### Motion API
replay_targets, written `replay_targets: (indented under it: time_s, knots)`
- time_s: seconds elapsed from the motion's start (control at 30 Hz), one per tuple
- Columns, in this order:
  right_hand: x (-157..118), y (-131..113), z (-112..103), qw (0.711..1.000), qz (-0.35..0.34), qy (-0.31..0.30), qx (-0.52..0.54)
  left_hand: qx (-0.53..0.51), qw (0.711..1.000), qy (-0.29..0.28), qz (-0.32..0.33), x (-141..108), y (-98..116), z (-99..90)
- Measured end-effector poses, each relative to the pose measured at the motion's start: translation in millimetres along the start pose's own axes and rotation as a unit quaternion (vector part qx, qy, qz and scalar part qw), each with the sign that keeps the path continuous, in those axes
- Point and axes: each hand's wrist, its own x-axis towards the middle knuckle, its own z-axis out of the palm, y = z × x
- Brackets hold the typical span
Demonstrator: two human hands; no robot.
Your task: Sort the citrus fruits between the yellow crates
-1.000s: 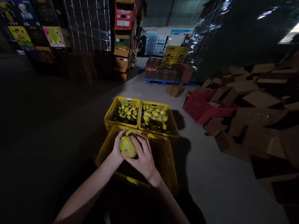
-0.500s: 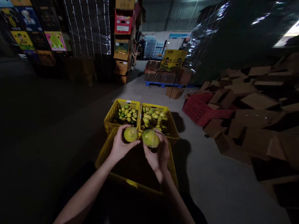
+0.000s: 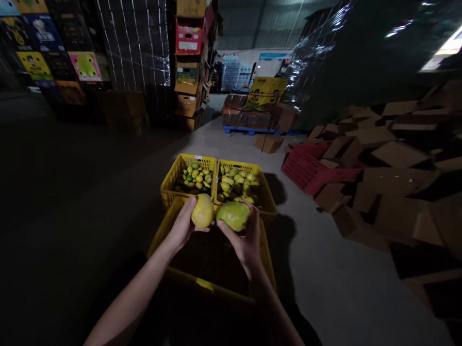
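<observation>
My left hand [image 3: 183, 224] is wrapped round a yellow fruit [image 3: 203, 211]. Beside it, my right hand [image 3: 247, 238] grips a greener fruit [image 3: 233, 215]. Both fruits are held close together above a near yellow crate [image 3: 202, 283], whose inside is dark. Beyond it stand two more yellow crates side by side. The left one [image 3: 170, 176] holds small green and yellow fruits [image 3: 196, 175]; the right one [image 3: 267, 195] holds larger yellow-green fruits [image 3: 238, 179].
To the right, a red crate [image 3: 308, 169] lies against a heap of cardboard boxes [image 3: 396, 184]. Ahead are a blue pallet [image 3: 252, 131] with cartons and a tall carton stack [image 3: 187, 78]. Wrapped stacks stand on both sides of the background.
Both fruits have been turned in my hands. The left one now shows a smooth, longer side, and my left thumb no longer stretches beneath it. The crates have stayed put.
</observation>
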Motion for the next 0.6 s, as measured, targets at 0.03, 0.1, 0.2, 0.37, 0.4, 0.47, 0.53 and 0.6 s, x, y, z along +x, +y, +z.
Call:
replay_targets:
  time_s: [0.03, 0.1, 0.2, 0.37, 0.4, 0.47, 0.53, 0.6]
  knots:
    - [0.3, -2.1, 0.8, 0.996, 0.071, -0.015, 0.055, -0.025, 0.998, 0.0, -0.059, 0.6, 1.2, 1.0]
    - [1.3, -4.4, 3.1, 0.966, 0.207, -0.041, 0.149, -0.07, 0.989, 0.005, -0.13, 2.4, 3.3, 2.4]
    - [3.6, -3.3, 6.4, 0.916, 0.33, -0.063, 0.218, -0.125, 0.979, 0.004, -0.158, 5.2, 5.0, 2.7]
    - [7.6, 4.2, 7.5, 0.863, 0.419, -0.094, 0.266, -0.159, 0.964, -0.005, -0.214, 8.3, 5.3, -1.8]
    - [8.1, 5.9, 7.3, 0.858, 0.424, -0.093, 0.274, -0.162, 0.962, -0.011, -0.22, 8.7, 5.3, -3.0]
    - [8.5, 9.4, 7.0, 0.854, 0.427, -0.087, 0.285, -0.168, 0.959, -0.023, -0.225, 9.2, 5.3, -5.5]
    - [8.3, 12.9, 7.0, 0.853, 0.428, -0.083, 0.288, -0.172, 0.956, -0.027, -0.235, 9.1, 5.7, -7.6]
    - [8.2, 15.9, 7.0, 0.854, 0.421, -0.081, 0.295, -0.174, 0.953, -0.023, -0.248, 8.4, 6.4, -9.2]
